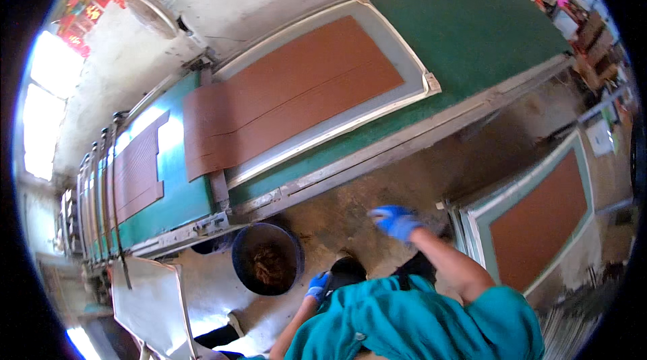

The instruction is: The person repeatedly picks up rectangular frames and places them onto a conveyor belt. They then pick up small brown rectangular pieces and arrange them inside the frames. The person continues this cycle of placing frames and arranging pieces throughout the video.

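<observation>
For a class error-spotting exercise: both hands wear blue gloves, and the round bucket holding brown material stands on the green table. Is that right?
Not quite: the head view shows the round bucket on the floor beside the green table, not on it. The left hand and right hand do wear blue gloves, and brown material is in the bucket.

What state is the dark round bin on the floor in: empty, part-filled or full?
Part-filled, it appears: the bin holds a brown clump, and its dark inner sides show around that.

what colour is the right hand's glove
Bright blue fabric glove, seen best in the head view.
</observation>
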`<move>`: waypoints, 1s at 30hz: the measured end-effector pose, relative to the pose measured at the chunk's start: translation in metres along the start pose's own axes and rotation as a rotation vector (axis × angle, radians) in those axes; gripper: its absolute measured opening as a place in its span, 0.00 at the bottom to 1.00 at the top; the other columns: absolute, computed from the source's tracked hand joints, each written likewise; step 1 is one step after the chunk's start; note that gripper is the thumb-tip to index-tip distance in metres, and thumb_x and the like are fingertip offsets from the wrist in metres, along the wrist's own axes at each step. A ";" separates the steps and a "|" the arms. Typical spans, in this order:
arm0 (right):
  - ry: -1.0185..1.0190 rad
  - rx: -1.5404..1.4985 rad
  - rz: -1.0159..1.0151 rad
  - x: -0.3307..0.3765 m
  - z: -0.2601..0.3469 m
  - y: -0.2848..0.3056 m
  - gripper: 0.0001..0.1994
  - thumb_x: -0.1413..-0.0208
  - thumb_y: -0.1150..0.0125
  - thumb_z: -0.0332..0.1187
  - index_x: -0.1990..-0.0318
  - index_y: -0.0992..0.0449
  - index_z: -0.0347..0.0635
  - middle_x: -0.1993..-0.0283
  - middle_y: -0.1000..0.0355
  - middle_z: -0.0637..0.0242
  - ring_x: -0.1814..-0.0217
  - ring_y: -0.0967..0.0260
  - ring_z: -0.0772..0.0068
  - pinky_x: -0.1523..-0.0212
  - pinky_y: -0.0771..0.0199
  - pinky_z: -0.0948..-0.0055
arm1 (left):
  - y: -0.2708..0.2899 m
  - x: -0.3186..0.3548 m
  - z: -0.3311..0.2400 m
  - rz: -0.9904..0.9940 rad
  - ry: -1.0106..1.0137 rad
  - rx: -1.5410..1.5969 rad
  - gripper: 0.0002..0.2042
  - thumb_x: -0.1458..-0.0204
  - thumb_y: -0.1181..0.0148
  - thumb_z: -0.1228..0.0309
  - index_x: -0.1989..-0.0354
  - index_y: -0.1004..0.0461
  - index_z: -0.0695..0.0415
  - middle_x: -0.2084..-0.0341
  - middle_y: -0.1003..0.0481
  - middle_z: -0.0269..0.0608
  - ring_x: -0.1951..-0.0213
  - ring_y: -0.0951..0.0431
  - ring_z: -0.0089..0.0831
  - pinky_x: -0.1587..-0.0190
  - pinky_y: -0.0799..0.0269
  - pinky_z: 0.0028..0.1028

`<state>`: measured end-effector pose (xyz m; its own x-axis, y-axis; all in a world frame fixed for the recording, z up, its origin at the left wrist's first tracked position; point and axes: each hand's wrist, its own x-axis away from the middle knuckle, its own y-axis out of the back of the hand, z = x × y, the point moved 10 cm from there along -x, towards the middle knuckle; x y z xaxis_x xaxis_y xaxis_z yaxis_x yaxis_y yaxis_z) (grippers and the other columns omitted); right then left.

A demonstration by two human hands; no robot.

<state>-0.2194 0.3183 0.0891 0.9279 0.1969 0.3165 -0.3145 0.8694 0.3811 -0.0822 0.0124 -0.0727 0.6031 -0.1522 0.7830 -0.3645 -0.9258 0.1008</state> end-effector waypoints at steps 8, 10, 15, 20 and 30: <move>0.523 0.384 0.852 -0.021 0.270 -0.353 0.30 0.55 0.48 0.43 0.42 0.45 0.49 0.37 0.58 0.55 0.37 0.58 0.48 0.45 0.45 0.55 | 0.144 0.050 0.040 -0.273 0.278 0.356 0.14 0.52 0.51 0.60 0.61 0.32 0.55 0.71 0.28 0.36 0.71 0.27 0.30 0.72 0.34 0.29; 0.646 0.443 0.646 -0.051 0.288 -0.347 0.28 0.55 0.49 0.44 0.45 0.42 0.48 0.38 0.53 0.55 0.39 0.53 0.49 0.49 0.41 0.56 | 0.162 0.056 0.041 -0.344 0.319 0.424 0.14 0.52 0.51 0.61 0.61 0.31 0.55 0.71 0.27 0.36 0.71 0.27 0.30 0.71 0.34 0.29; 0.729 0.162 0.192 -0.170 0.264 -0.231 0.15 0.57 0.50 0.39 0.67 0.28 0.36 0.67 0.31 0.51 0.63 0.34 0.50 0.60 0.33 0.60 | 0.208 0.063 0.003 -0.559 0.307 0.608 0.13 0.52 0.52 0.62 0.61 0.31 0.55 0.71 0.27 0.36 0.71 0.27 0.30 0.70 0.34 0.29; 0.412 0.426 0.183 -0.270 0.210 -0.122 0.13 0.50 0.56 0.40 0.65 0.27 0.44 0.63 0.30 0.52 0.62 0.33 0.50 0.63 0.32 0.60 | 0.283 0.078 -0.087 -0.797 0.140 0.814 0.13 0.53 0.52 0.62 0.69 0.30 0.59 0.76 0.26 0.42 0.78 0.28 0.31 0.74 0.32 0.28; 1.022 0.577 -0.102 -0.524 0.398 -0.161 0.12 0.52 0.48 0.33 0.60 0.29 0.41 0.59 0.31 0.58 0.56 0.35 0.58 0.57 0.34 0.63 | 0.491 0.007 -0.251 -1.009 -0.227 1.024 0.17 0.47 0.55 0.62 0.52 0.39 0.59 0.59 0.33 0.43 0.62 0.29 0.32 0.65 0.31 0.29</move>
<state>-0.7343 -0.1057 0.2077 0.6011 0.6381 -0.4812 -0.0298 0.6196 0.7843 -0.4355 -0.3558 0.1362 0.4242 0.7389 0.5236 0.8705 -0.4920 -0.0109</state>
